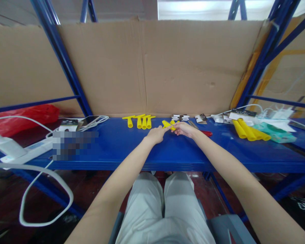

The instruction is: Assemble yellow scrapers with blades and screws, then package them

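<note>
Both hands meet over the blue table (pixel 132 150), around a yellow piece (pixel 168 125). My left hand (pixel 156 134) is closed on the piece's near left side. My right hand (pixel 184 129) pinches its right end. Several yellow T-shaped pieces (pixel 139 122) stand in a row to the left of my hands. Just behind my right hand lies a stack of small black-and-white cards (pixel 180 117). A red object (pixel 206 133) lies to the right, partly behind my right wrist.
Several yellow tubes (pixel 249 131) lie at the right beside a green plastic packet (pixel 277 133). At the left are a white power strip (pixel 32 150), cables and a red bag (pixel 25 118). Cardboard (pixel 167 67) stands behind the table between blue posts.
</note>
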The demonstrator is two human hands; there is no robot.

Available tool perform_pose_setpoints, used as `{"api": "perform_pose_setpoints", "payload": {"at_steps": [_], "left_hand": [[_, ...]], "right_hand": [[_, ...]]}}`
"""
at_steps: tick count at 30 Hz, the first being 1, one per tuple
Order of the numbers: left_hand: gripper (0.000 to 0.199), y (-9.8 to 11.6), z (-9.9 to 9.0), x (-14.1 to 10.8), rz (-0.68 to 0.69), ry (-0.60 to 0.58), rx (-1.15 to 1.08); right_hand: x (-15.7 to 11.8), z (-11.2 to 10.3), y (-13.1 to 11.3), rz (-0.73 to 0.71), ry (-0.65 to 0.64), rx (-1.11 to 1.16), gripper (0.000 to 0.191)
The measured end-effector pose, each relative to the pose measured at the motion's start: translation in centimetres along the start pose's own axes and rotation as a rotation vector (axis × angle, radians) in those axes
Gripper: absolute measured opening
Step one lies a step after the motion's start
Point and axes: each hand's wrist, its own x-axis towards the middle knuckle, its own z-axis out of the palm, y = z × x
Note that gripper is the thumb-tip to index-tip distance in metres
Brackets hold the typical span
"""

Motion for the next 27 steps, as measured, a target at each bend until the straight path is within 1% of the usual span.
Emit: {"api": "perform_pose_setpoints", "payload": {"at_steps": [5, 6, 8, 10, 12, 13, 14, 16, 18, 20, 23, 25, 27], "left_hand": [[0.061, -0.4, 0.4, 0.2, -0.003, 0.019, -0.059], [0.061, -0.5, 0.6, 0.3, -0.009, 0.033, -0.092], [0.062, -0.9, 0.7, 0.6, -0.034, 0.091, -0.207], [0.064, -1.2, 0.6, 0.9, -0.084, 0.195, -0.428], [0.068, -1.3, 0.2, 1.2, -0.153, 0.278, -0.770], [0.071, -1.3, -0.1, 1.4, -0.196, 0.279, -0.969], [0.073, -1.2, -0.3, 1.4, -0.240, 0.248, -1.164], [0.077, -1.0, -0.7, 1.6, -0.288, 0.135, -1.493], [0.079, -0.8, -0.8, 1.6, -0.302, 0.022, -1.705], [0.080, -0.7, -0.8, 1.7, -0.322, -0.047, -1.808], [0.081, -0.8, -0.5, 1.7, -0.368, -0.077, -1.856], [0.081, -0.9, -0.4, 1.7, -0.379, -0.078, -1.870], [0.082, -0.9, -0.5, 1.7, -0.376, -0.083, -1.877]], "right_hand": [[0.1, 0.1, 0.0, -0.023, -0.007, -0.008, 0.013], [0.2, 0.0, -0.1, -0.051, 0.014, -0.014, 0.012], [0.6, -0.6, -0.3, -0.145, 0.134, -0.065, 0.013], [1.1, -1.7, -0.5, -0.251, 0.340, -0.203, 0.020], [1.4, -3.3, -0.7, -0.311, 0.519, -0.447, 0.027], [1.5, -4.1, -0.7, -0.353, 0.569, -0.594, 0.029], [1.5, -5.0, -0.7, -0.385, 0.614, -0.732, 0.030], [1.3, -6.3, -0.6, -0.373, 0.696, -0.937, 0.033], [0.9, -7.1, -0.3, -0.325, 0.722, -1.084, 0.035], [0.6, -7.3, -0.1, -0.235, 0.703, -1.191, 0.035], [0.5, -7.0, 0.0, -0.098, 0.628, -1.287, 0.033], [0.6, -6.7, -0.1, -0.055, 0.591, -1.312, 0.033], [0.9, -6.4, -0.1, -0.043, 0.571, -1.324, 0.033]]}}
